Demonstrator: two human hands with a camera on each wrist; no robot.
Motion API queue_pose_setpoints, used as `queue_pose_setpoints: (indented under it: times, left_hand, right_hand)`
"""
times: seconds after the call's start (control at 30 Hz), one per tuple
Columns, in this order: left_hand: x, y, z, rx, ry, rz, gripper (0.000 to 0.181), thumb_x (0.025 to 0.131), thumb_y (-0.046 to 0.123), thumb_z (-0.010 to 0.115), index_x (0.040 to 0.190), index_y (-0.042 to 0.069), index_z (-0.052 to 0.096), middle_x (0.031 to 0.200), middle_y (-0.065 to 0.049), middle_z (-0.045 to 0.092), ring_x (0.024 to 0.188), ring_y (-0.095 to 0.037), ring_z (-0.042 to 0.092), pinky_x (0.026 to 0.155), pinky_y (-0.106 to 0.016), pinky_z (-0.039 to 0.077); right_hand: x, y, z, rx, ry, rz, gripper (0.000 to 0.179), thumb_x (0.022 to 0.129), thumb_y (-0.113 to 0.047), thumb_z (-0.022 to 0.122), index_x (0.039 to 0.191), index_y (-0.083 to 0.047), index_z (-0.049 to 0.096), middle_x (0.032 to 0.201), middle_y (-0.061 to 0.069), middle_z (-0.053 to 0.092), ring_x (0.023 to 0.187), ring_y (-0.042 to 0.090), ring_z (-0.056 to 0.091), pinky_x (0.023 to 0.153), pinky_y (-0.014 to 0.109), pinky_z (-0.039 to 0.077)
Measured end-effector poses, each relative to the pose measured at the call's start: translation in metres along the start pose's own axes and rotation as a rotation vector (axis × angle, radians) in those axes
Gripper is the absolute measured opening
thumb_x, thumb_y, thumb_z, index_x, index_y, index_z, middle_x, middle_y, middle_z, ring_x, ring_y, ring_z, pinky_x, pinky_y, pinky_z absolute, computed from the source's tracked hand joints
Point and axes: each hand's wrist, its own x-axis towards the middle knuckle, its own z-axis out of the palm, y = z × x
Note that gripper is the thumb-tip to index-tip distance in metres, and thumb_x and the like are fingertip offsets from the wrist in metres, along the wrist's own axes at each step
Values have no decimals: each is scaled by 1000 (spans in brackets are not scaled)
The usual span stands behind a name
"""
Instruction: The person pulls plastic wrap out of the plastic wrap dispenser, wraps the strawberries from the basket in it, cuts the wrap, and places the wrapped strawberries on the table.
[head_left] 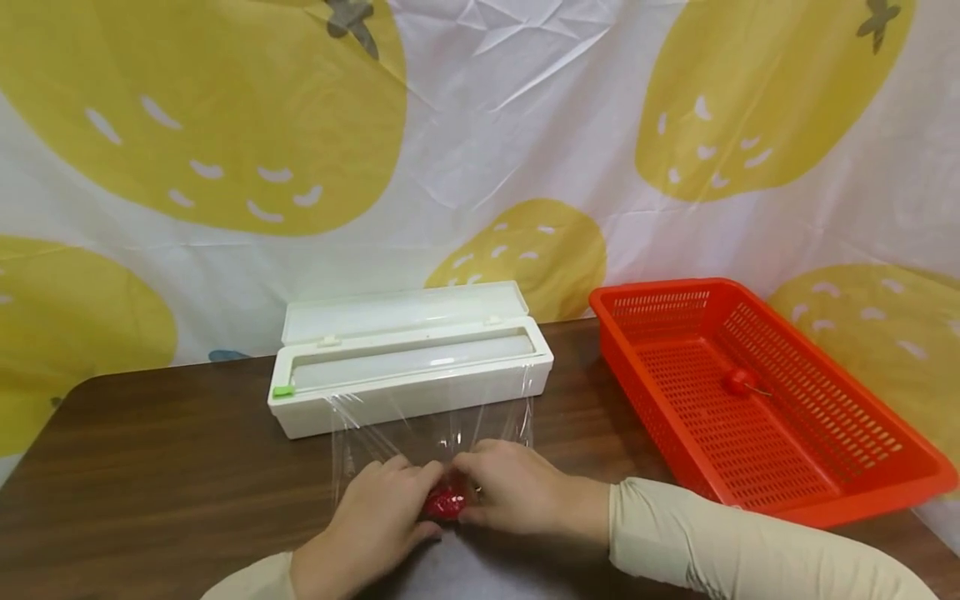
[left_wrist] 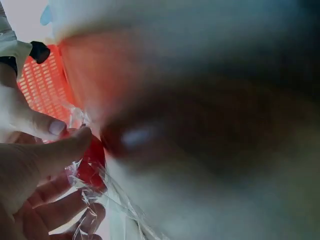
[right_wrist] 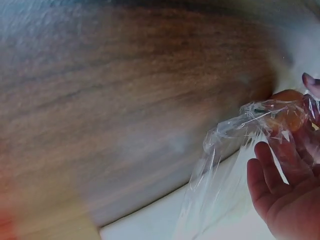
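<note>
Both hands hold a small glossy red round item (head_left: 446, 503), wrapped in clear cling film (head_left: 420, 423). My left hand (head_left: 375, 508) grips it from the left, thumb nearest me; in the left wrist view, the thumb presses the red item (left_wrist: 93, 162) and fingers curl beneath. My right hand (head_left: 517, 487) pinches the right side with thumb and fingers. The film stretches from the hands back to a white film dispenser (head_left: 420, 408), whose lid stands open over the roll. In the right wrist view, gathered film (right_wrist: 225, 132) trails by the right fingers.
A red slotted basket (head_left: 626, 358) stands at the right, with one round red item with a thin stem (head_left: 739, 382) inside. Everything rests on a dark wooden table (head_left: 187, 458). Behind hangs a white curtain (head_left: 480, 167) printed with yellow fruit.
</note>
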Motion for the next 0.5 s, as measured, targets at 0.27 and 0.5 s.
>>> queue_pose_setpoints:
  times: [0.27, 0.5]
  left_hand:
    - [10, -9, -3, -86, -68, -40, 23, 71, 33, 78, 83, 20, 64, 67, 9, 62, 62, -10, 53, 50, -26, 38]
    - [20, -18, -9, -259, -190, -53, 17, 78, 27, 74, 92, 20, 71, 81, 5, 71, 77, -15, 66, 62, -32, 49]
  right_hand:
    - [0, 2, 1, -282, 60, -104, 36, 77, -54, 70, 94, -22, 66, 91, -8, 62, 88, 10, 54, 71, 24, 43]
    - [8, 7, 4, -202, 129, -98, 22, 82, -40, 70, 91, -20, 70, 80, -8, 63, 76, 10, 56, 66, 23, 46]
